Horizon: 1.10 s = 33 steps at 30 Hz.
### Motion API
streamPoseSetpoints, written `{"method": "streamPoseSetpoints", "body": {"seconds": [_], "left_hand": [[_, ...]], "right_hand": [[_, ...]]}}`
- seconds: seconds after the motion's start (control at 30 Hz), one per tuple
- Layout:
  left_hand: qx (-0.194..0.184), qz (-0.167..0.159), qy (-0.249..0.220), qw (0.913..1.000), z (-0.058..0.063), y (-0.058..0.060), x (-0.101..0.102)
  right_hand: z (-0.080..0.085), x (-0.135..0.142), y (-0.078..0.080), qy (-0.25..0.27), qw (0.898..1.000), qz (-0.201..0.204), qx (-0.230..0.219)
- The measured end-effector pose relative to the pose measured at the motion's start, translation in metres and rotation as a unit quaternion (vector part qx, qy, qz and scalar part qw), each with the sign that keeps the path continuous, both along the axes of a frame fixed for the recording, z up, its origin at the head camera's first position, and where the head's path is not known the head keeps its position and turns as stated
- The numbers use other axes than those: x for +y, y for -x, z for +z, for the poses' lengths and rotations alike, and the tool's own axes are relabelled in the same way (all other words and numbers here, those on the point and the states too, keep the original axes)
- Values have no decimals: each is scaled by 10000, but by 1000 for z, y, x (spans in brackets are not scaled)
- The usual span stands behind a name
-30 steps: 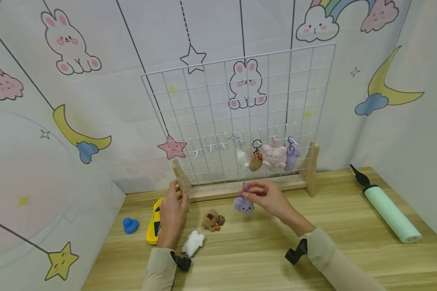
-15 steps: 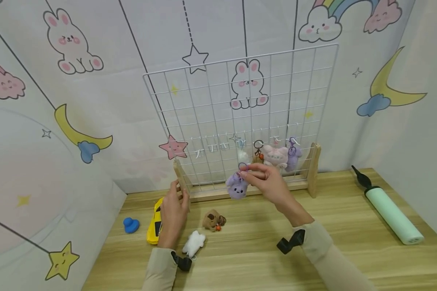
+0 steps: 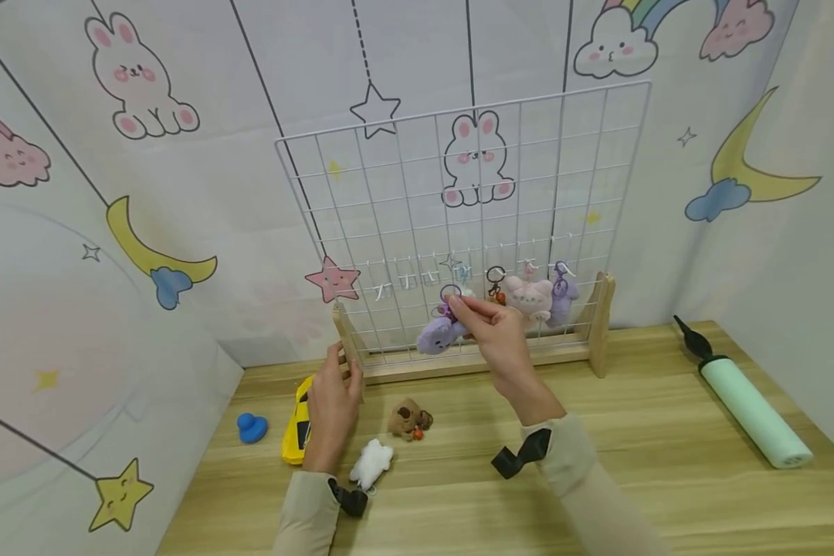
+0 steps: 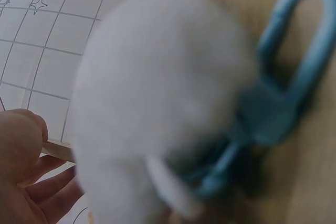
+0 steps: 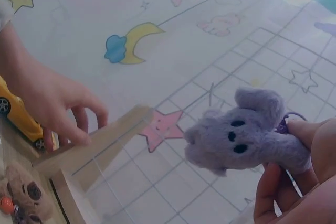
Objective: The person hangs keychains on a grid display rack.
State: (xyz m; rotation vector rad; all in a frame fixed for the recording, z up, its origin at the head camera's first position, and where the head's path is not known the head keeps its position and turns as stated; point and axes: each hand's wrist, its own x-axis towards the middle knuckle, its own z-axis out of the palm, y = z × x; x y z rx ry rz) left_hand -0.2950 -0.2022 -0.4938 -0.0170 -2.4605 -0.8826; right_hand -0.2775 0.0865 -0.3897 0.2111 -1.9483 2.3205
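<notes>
My right hand (image 3: 499,340) pinches a purple plush keychain (image 3: 439,336) by its ring and strap, in front of a white wire grid rack (image 3: 410,185). In the right wrist view the purple plush (image 5: 236,135) lies sideways, its face showing and its long ears near my fingers. My left hand (image 3: 335,401) grips the rack's left wooden leg (image 3: 347,336) between thumb and fingers. Several plush keychains hang from the rack's hooks, among them a pink one (image 3: 528,297) and another purple one (image 3: 563,301). My right hand partly hides the white and brown hanging ones.
On the wooden table lie a brown plush keychain (image 3: 408,419), a white plush keychain (image 3: 371,463), a yellow toy car (image 3: 296,432) and a blue rubber duck (image 3: 252,428). A mint-green hand pump (image 3: 754,413) lies at the right. White hooks (image 3: 408,281) line the grid's left part.
My right hand has lifted the purple plush keychain from near the table up and left toward the hooks. The plush has tilted sideways. My left hand stays on the wooden leg.
</notes>
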Motion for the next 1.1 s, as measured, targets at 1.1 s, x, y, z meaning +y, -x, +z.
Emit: {"method": "streamPoseSetpoints", "body": {"seconds": [1.1], "left_hand": [[-134, 74, 80, 9999, -1, 1, 0]], "right_hand": [[-10, -31, 21, 37, 9998, 90, -172]]}}
